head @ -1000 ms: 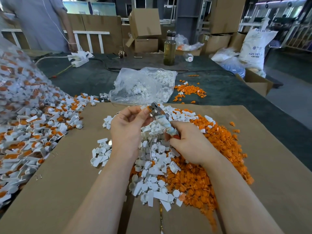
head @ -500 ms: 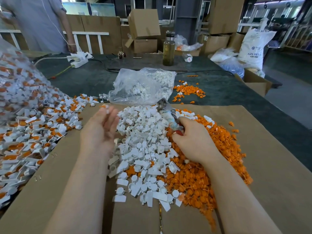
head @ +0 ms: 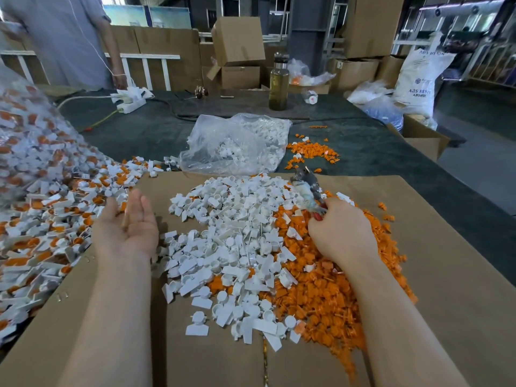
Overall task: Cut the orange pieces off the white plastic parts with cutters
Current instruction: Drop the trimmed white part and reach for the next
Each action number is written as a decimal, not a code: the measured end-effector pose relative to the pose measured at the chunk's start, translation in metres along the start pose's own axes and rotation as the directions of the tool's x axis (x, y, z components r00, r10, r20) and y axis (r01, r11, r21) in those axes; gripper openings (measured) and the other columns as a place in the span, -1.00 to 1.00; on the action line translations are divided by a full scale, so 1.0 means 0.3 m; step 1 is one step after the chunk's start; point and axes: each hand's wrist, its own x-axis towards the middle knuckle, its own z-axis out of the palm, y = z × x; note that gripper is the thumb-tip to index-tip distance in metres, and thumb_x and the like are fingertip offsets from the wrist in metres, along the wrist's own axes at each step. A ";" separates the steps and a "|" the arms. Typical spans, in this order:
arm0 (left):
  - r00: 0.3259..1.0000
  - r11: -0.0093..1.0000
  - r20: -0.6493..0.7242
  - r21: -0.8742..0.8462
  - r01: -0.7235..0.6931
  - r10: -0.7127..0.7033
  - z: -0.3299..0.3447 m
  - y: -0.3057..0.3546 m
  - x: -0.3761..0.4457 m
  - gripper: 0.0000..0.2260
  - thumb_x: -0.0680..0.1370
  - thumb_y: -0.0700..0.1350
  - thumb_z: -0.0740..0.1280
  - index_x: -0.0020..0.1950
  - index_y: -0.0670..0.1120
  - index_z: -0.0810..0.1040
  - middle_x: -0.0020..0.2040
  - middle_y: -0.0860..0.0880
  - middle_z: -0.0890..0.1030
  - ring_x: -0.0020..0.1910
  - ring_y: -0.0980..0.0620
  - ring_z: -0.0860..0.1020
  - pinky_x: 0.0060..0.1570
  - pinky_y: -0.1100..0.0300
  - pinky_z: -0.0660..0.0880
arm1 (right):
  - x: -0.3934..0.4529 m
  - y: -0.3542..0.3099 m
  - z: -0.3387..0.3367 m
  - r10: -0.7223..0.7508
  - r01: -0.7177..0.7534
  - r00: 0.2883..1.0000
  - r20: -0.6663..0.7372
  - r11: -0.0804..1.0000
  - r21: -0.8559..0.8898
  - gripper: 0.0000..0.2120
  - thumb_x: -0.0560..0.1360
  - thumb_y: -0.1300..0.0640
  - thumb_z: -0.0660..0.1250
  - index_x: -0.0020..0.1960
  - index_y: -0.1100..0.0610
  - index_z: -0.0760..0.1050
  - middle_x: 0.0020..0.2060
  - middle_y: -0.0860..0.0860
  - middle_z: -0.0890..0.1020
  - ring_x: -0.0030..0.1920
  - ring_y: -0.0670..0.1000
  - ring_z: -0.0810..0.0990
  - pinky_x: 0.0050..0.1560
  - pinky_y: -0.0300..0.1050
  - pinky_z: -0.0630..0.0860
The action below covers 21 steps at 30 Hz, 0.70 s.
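Note:
My right hand grips the cutters, jaws pointing up and away, above a heap of cut orange pieces. My left hand is open, palm up, fingers straight, reaching left toward the pile of uncut white-and-orange parts; it holds nothing. Between my hands lies a heap of cut white parts on the cardboard sheet.
A clear plastic bag of white parts lies behind the cardboard, with a small scatter of orange pieces to its right. A bottle, a power strip and boxes stand at the back. A person stands far left.
My left hand let go of the part at the cutters and swung left, opening palm up toward the uncut pile. My right hand stayed put with the cutters.

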 end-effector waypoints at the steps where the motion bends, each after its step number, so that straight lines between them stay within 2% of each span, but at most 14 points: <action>1: 1.000 0.997 0.014 0.071 -0.012 0.011 0.010 -0.005 -0.005 -0.71 0.59 -0.17 0.35 0.25 -0.23 0.40 0.09 -0.20 0.66 -0.07 -0.04 0.72 -0.04 0.11 0.65 | -0.002 0.000 -0.001 0.018 -0.018 1.000 0.001 0.999 -0.029 -0.87 0.48 0.08 0.24 -0.21 0.05 0.32 -0.33 -0.03 0.44 -0.37 -0.06 0.39 -0.47 -0.19 0.23; 2: 0.999 0.974 0.037 0.222 -0.035 0.028 0.022 -0.013 -0.013 -0.71 0.58 -0.15 0.37 0.26 -0.19 0.44 0.11 -0.16 0.67 -0.05 -0.01 0.71 0.00 0.12 0.64 | -0.005 0.000 0.000 0.037 -0.037 0.999 -0.001 0.998 -0.056 -0.82 0.47 0.08 0.25 -0.24 0.03 0.28 -0.34 -0.02 0.43 -0.37 -0.05 0.38 -0.48 -0.19 0.23; 3: 0.996 0.898 0.081 0.434 -0.076 0.045 0.036 -0.028 -0.029 -0.74 0.57 -0.11 0.38 0.24 -0.11 0.49 0.12 -0.09 0.67 -0.01 0.04 0.70 0.02 0.14 0.62 | -0.008 0.000 0.001 0.058 -0.058 0.998 -0.005 0.995 -0.080 -0.77 0.48 0.08 0.26 -0.26 0.02 0.23 -0.34 -0.02 0.41 -0.37 -0.05 0.38 -0.49 -0.19 0.23; 4: 0.988 0.750 0.147 0.647 -0.135 0.052 0.045 -0.049 -0.050 -0.78 0.55 -0.07 0.41 0.19 -0.02 0.54 0.12 -0.01 0.67 0.02 0.09 0.68 0.04 0.15 0.60 | -0.011 0.001 0.002 0.078 -0.078 0.997 -0.008 0.992 -0.096 -0.74 0.48 0.08 0.27 -0.27 0.02 0.20 -0.34 -0.02 0.40 -0.38 -0.04 0.37 -0.49 -0.18 0.23; 5: 0.974 0.556 0.222 0.805 -0.206 0.040 0.049 -0.074 -0.074 -0.79 0.51 0.00 0.45 0.13 0.06 0.58 0.10 0.08 0.68 0.04 0.13 0.65 0.04 0.15 0.56 | -0.012 0.001 0.003 0.094 -0.094 0.996 -0.009 0.990 -0.106 -0.74 0.48 0.08 0.28 -0.26 0.03 0.21 -0.32 -0.02 0.40 -0.37 -0.04 0.37 -0.49 -0.18 0.23; 6: 0.953 0.354 0.302 0.891 -0.283 0.003 0.049 -0.100 -0.100 -0.77 0.47 0.08 0.47 0.09 0.13 0.60 0.07 0.16 0.67 0.03 0.17 0.61 -0.02 0.16 0.51 | -0.013 0.002 0.004 0.104 -0.104 0.995 -0.007 0.988 -0.117 -0.78 0.47 0.07 0.29 -0.22 0.04 0.25 -0.31 -0.01 0.41 -0.37 -0.03 0.37 -0.49 -0.18 0.24; 8: 0.890 -0.014 0.429 0.900 -0.436 -0.152 0.038 -0.154 -0.142 -0.63 0.40 0.25 0.46 0.17 0.24 0.57 0.15 0.28 0.59 0.04 0.24 0.53 -0.09 0.20 0.42 | -0.015 0.002 0.007 0.117 -0.113 0.993 0.014 0.982 -0.151 -0.82 0.47 0.06 0.31 -0.11 0.07 0.30 -0.24 -0.01 0.43 -0.35 -0.02 0.39 -0.49 -0.18 0.24; 10: 0.828 -0.309 0.439 0.780 -0.544 -0.350 0.018 -0.213 -0.158 -0.46 0.40 0.35 0.40 0.34 0.25 0.45 0.34 0.22 0.46 0.17 0.17 0.48 0.11 0.07 0.46 | -0.019 -0.001 0.010 0.127 -0.116 0.991 0.046 0.975 -0.191 -0.80 0.48 0.04 0.32 -0.06 0.06 0.29 -0.20 -0.02 0.41 -0.33 -0.02 0.36 -0.49 -0.18 0.23; 12: 0.785 -0.533 0.414 0.578 -0.618 -0.461 -0.006 -0.264 -0.162 -0.37 0.43 0.39 0.31 0.45 0.22 0.36 0.46 0.10 0.36 0.33 0.02 0.42 0.35 -0.12 0.37 | -0.020 -0.003 0.018 0.116 -0.104 0.992 0.046 0.973 -0.208 -0.81 0.49 0.05 0.32 -0.08 0.06 0.30 -0.25 -0.04 0.38 -0.37 -0.05 0.33 -0.49 -0.18 0.23; 14: 0.759 -0.597 0.452 0.472 -0.649 -0.468 -0.014 -0.290 -0.167 -0.44 0.50 0.36 0.26 0.46 0.21 0.34 0.47 0.01 0.36 0.39 -0.05 0.38 0.38 -0.16 0.33 | -0.018 -0.004 0.027 0.085 -0.077 0.996 0.034 0.977 -0.200 -0.83 0.48 0.06 0.33 -0.13 0.03 0.32 -0.28 -0.06 0.39 -0.36 -0.05 0.38 -0.47 -0.18 0.28; 18: 0.707 -0.543 0.567 0.467 -0.698 -0.422 -0.019 -0.294 -0.164 -0.64 0.57 0.13 0.32 0.36 0.16 0.48 0.32 0.04 0.51 0.27 0.01 0.47 0.26 0.08 0.41 | -0.014 -0.013 0.039 0.053 -0.045 0.998 0.040 0.980 -0.192 -0.82 0.47 0.07 0.34 -0.07 0.02 0.33 -0.24 -0.05 0.43 -0.22 0.03 0.51 -0.37 -0.12 0.42; 21: 0.681 -0.527 0.626 0.458 -0.716 -0.381 -0.022 -0.296 -0.161 -0.71 0.56 0.01 0.39 0.29 0.10 0.56 0.21 0.05 0.58 0.14 0.07 0.53 0.08 0.23 0.42 | -0.009 -0.009 0.042 0.072 -0.065 0.997 0.026 0.975 -0.213 -0.83 0.48 0.05 0.35 -0.08 0.02 0.34 -0.25 -0.05 0.43 -0.27 -0.01 0.48 -0.41 -0.14 0.38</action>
